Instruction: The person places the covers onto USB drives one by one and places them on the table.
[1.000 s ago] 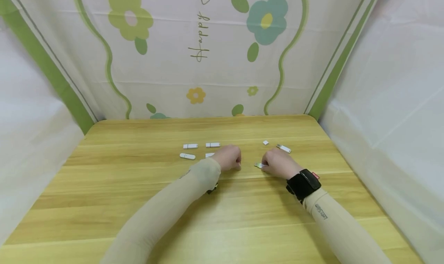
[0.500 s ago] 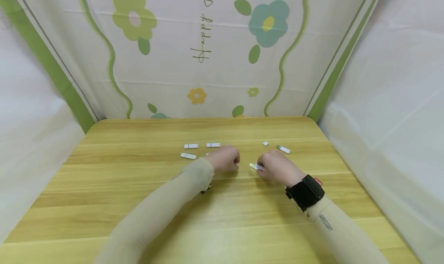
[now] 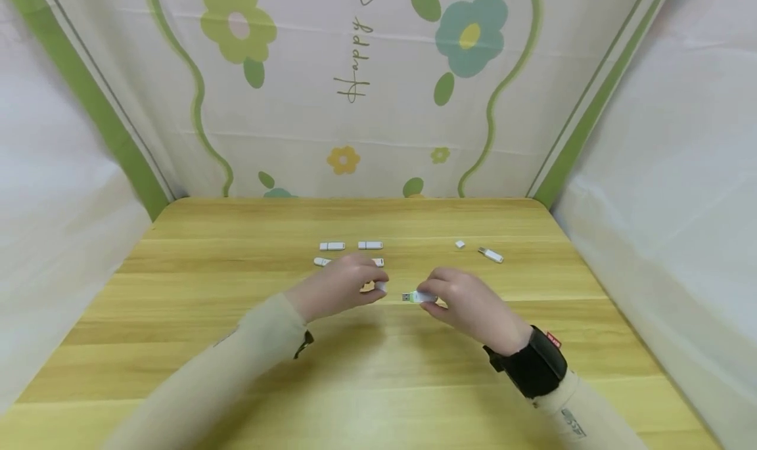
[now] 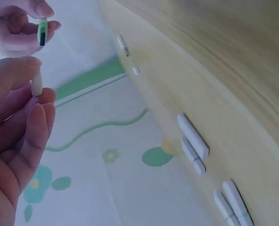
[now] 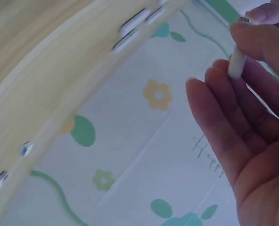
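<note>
My left hand (image 3: 343,284) pinches a small white cap (image 4: 36,84) between thumb and fingers, over the middle of the table. Facing it, my right hand (image 3: 470,305) pinches a white USB stick (image 3: 423,297) by its body. The stick's bare metal plug points left toward the cap, and a green band shows at the plug's base. A short gap separates plug and cap in the head view. Both hands are raised off the tabletop in the wrist views.
Several capped white USB sticks (image 3: 370,245) lie in two rows behind my left hand, which partly covers the nearer row. At the back right lie an uncapped USB stick (image 3: 491,255) and a loose cap (image 3: 460,244) on the wooden table (image 3: 236,233). A flowered curtain (image 3: 296,108) hangs behind.
Both hands have come nearer to the body. The right hand has brought its USB stick leftward and levelled it, and the cap in the left hand has come into sight.
</note>
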Motion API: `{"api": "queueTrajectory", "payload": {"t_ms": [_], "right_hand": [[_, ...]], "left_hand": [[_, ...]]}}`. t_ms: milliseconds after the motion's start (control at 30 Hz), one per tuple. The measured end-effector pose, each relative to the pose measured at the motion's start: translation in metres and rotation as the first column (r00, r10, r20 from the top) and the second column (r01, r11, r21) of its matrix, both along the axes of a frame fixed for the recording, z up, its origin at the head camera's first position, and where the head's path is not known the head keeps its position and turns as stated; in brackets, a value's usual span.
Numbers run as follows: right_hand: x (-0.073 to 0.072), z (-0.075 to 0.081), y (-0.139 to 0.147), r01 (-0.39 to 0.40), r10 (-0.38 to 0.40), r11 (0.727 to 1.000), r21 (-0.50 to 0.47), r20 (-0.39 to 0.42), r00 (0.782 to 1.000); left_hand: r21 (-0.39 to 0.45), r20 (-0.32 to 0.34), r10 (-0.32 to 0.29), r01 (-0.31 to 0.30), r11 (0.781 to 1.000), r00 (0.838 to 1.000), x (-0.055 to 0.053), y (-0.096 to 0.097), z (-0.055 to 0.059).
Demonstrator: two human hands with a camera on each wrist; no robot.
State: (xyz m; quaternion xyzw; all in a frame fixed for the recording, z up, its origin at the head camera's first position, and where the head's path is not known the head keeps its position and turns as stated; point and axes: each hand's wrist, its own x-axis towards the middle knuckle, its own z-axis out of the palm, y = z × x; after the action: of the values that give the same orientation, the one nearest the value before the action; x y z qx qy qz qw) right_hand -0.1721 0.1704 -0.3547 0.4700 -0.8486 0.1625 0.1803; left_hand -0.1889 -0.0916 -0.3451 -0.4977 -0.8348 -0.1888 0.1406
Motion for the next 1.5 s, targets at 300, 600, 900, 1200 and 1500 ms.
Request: {"api": "queueTrajectory", "payload": {"t_ms": [300, 600, 900, 1200, 1500], "right_hand": [[0.02, 0.013, -0.021, -0.09, 0.07, 0.987, -0.134, -0.147, 0.987], [0.029, 0.019, -0.033, -0.113, 0.085, 0.981, -0.157, -0.174, 0.981], [0.03, 0.019, -0.039, -0.11, 0.082, 0.982, -0.156, -0.175, 0.981], [0.028, 0.018, -0.045, -0.131, 0.098, 0.979, -0.154, -0.203, 0.974], [0.03, 0.021, -0.053, -0.169, 0.118, 0.967, -0.191, -0.252, 0.96]], "left_hand": [[0.128, -0.267, 0.002, 0.034, 0.991, 0.964, 0.032, -0.017, 0.007], [0.143, -0.336, -0.003, 0.054, 0.988, 0.942, 0.044, -0.018, 0.013], [0.154, -0.332, -0.023, 0.078, 0.985, 0.943, 0.047, -0.022, 0.013], [0.125, -0.32, -0.031, 0.075, 0.989, 0.947, 0.049, -0.028, 0.009], [0.189, -0.313, 0.038, 0.023, 0.982, 0.949, 0.053, -0.033, 0.013]]}}
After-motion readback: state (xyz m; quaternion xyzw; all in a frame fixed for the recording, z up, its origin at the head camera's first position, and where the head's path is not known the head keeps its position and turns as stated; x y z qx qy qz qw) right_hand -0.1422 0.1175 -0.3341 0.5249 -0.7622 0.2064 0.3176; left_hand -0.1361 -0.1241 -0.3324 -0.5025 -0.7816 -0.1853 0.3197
